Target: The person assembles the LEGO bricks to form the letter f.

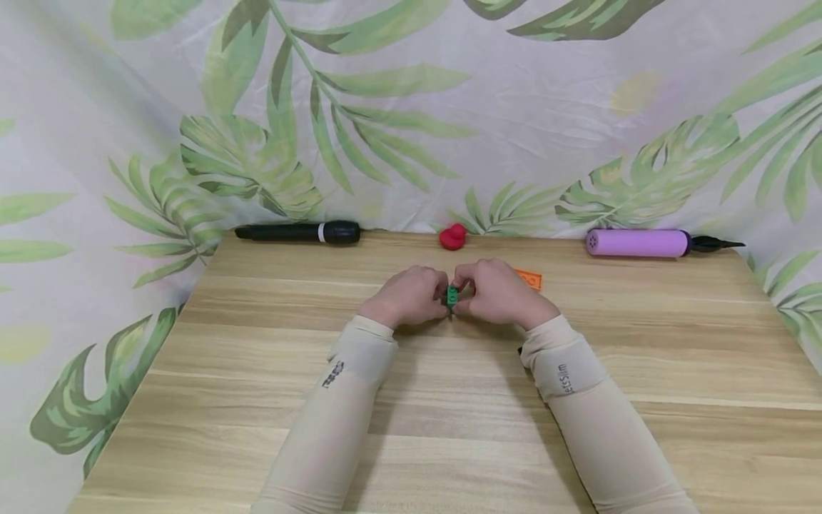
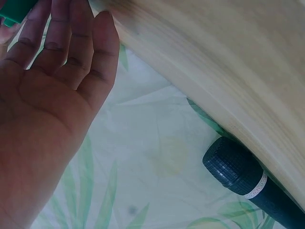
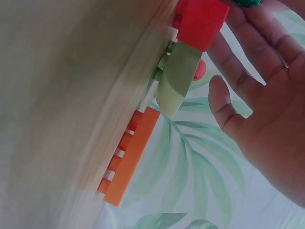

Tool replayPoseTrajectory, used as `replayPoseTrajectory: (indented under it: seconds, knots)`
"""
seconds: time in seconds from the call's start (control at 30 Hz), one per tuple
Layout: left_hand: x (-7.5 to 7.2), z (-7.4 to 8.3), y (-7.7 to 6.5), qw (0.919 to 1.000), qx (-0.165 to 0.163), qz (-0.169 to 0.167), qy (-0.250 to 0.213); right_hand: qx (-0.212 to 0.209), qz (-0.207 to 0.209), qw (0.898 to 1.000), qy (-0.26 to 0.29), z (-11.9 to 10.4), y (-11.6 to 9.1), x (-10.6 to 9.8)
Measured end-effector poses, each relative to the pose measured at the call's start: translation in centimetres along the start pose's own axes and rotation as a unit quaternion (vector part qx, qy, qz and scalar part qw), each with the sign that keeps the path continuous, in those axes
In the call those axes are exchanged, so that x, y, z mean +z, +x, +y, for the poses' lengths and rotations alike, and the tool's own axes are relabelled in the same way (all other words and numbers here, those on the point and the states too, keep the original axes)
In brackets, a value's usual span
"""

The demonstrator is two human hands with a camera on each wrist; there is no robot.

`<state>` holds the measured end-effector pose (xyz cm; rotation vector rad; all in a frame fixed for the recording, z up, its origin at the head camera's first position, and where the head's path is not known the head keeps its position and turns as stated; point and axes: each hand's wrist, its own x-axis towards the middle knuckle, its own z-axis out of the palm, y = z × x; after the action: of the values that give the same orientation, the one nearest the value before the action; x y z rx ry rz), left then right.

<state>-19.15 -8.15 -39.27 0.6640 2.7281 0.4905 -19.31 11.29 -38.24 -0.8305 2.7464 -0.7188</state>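
Observation:
In the head view, a small green toy brick (image 1: 452, 296) is between my two hands. My left hand (image 1: 412, 294) pinches it from the left, and my right hand (image 1: 493, 291) has thumb and finger on its right side. Only a corner of the green brick (image 2: 13, 10) shows in the left wrist view, past the left fingers. Near my right hand lie a red brick (image 3: 204, 24), a pale green brick (image 3: 177, 76) with a slanted end and a long orange brick (image 3: 133, 157), studs toward the table. The right hand hides the red and pale green bricks from the head view.
At the wooden table's (image 1: 289, 428) back edge lie a black microphone (image 1: 298, 233) on the left and a purple hand pump (image 1: 637, 243) on the right. A small red toy duck (image 1: 452, 237) sits between them. Behind hangs a leaf-patterned cloth (image 1: 398, 143).

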Motion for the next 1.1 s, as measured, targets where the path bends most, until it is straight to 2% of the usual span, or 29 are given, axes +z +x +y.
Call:
replayPoseTrajectory:
  seconds: [0.1, 0.2, 0.33, 0.4, 0.5, 0.63, 0.77, 1.1]
  knots:
    - [0.0, 0.0, 0.1, 1.0, -0.002, -0.003, -0.005, -0.007, 0.001, 1.0, -0.002, 0.3, 0.0, -0.1]
    - [0.1, -0.1, -0.1, 0.9999, -0.006, -0.003, -0.009, -0.014, -0.019, 1.0, 0.003, 0.6, 0.1, -0.3]
    - [0.1, 0.0, -0.1, 0.9999, -0.013, -0.004, -0.008, 0.022, -0.036, 0.999, 0.034, 1.8, -0.7, -2.4]
    - [0.1, 0.1, 0.0, 0.9999, -0.015, -0.006, -0.004, 0.053, -0.015, 0.997, 0.05, 2.7, -1.6, -4.2]
    - [0.0, 0.1, 0.0, 0.9998, -0.016, -0.009, 0.002, 0.092, 0.036, 0.994, 0.049, 3.9, -3.2, -6.8]
    - [0.0, 0.1, 0.0, 0.9998, -0.016, -0.014, 0.0, 0.129, 0.069, 0.989, 0.036, 4.7, -4.7, -8.6]
    - [-0.1, 0.0, 0.0, 0.9998, -0.014, -0.015, -0.008, 0.137, 0.066, 0.988, 0.025, 5.2, -5.0, -9.0]
    - [-0.2, 0.3, 0.0, 0.9996, -0.019, -0.011, -0.02, 0.133, 0.02, 0.991, 0.011, 6.1, -4.5, -8.1]
